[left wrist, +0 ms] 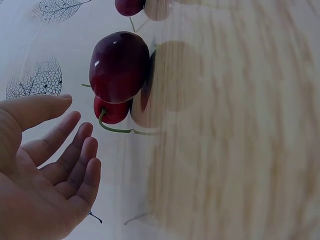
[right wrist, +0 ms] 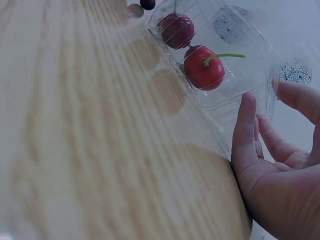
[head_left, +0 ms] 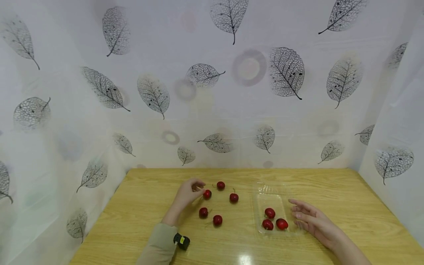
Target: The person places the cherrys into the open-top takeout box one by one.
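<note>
My left hand [head_left: 188, 193] reaches in from the left, its thumb and fingertips right by a red cherry [head_left: 207, 194]. In the left wrist view, the fingers of that hand [left wrist: 55, 155] are loosely bent and spread, with nothing between them; a dark cherry [left wrist: 120, 65] looms close in front. On the right side, my right hand [head_left: 314, 222] holds its relaxed fingers at the wall of a clear plastic container [head_left: 273, 200]. Three cherries lie inside it, among them one with a green stem [right wrist: 204, 67] in the right wrist view.
Around the left hand, more loose cherries lie on the wooden table [head_left: 139, 206]: one at the back [head_left: 221, 185], one toward the container [head_left: 233, 198], and two in front, including a stemmed cherry [head_left: 217, 220]. A leaf-patterned white curtain [head_left: 245, 110] encloses the table's back and sides.
</note>
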